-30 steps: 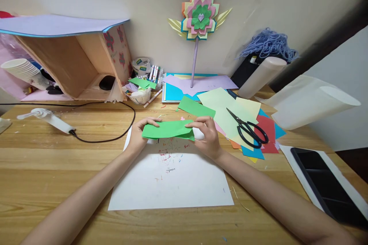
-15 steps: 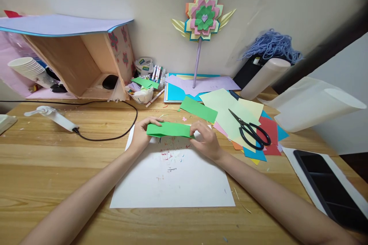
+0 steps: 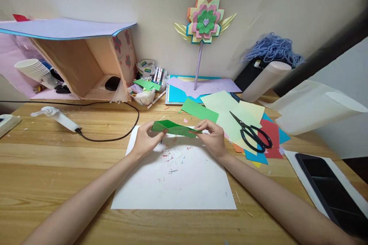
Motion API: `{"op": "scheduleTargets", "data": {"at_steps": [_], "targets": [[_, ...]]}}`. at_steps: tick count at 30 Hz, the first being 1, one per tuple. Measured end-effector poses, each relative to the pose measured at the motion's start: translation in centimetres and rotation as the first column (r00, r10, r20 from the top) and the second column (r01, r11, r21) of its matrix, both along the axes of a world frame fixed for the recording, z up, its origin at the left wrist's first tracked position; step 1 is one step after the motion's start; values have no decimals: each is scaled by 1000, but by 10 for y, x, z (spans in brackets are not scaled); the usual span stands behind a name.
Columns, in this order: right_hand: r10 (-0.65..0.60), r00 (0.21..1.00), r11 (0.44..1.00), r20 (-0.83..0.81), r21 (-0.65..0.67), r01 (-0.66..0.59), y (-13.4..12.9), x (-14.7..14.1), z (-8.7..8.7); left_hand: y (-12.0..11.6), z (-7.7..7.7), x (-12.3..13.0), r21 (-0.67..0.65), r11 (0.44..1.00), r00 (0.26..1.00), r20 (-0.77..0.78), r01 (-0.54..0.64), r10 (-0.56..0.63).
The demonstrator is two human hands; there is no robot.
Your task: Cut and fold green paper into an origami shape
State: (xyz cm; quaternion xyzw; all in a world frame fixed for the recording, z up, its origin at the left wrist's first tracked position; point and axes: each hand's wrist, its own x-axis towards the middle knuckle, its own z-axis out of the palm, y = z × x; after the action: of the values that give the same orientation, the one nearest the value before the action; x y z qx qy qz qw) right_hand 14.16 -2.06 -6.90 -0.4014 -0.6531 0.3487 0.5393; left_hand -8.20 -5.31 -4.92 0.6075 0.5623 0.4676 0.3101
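The fingers of both bare hands, left (image 3: 146, 140) and right (image 3: 212, 138), pinch opposite ends of a folded strip of green paper (image 3: 178, 130), which lies directly between them, its long axis running left to right and neither hand clearly nearer. It is held at the centre of the frame above the far part of a white paper sheet (image 3: 184, 191) on the wooden table (image 3: 57, 176). Towards the upper left, a roll of tape (image 3: 146, 68) bears a printed label too small to read.
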Motion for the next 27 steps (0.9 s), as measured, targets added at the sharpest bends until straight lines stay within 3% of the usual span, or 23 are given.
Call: {"op": "scheduleTargets", "data": {"at_steps": [5, 11, 17, 23, 27], "targets": [[-47, 994, 973, -97, -229, 24, 3, -2, 1, -1, -4, 1, -20, 999, 998, 40, -43, 43], [-3, 997, 951, -77, -307, -21, 7, -1, 4, 7, -10, 0, -107, 993, 987, 141, -58, 73], [-32, 985, 920, -167, -390, -36, 12, 0, 2, 4, -4, 6, -246, 966, 925, 378, 74, 26], [-32, 979, 919, -199, -392, -50, 13, 1, 2, 1, 1, 9, -338, 932, 916, 401, 131, 17], [-20, 947, 914, -321, -390, -113, 16, 0, 2, 0, 2, 12, -390, 885, 832, 555, 255, 5]]}}
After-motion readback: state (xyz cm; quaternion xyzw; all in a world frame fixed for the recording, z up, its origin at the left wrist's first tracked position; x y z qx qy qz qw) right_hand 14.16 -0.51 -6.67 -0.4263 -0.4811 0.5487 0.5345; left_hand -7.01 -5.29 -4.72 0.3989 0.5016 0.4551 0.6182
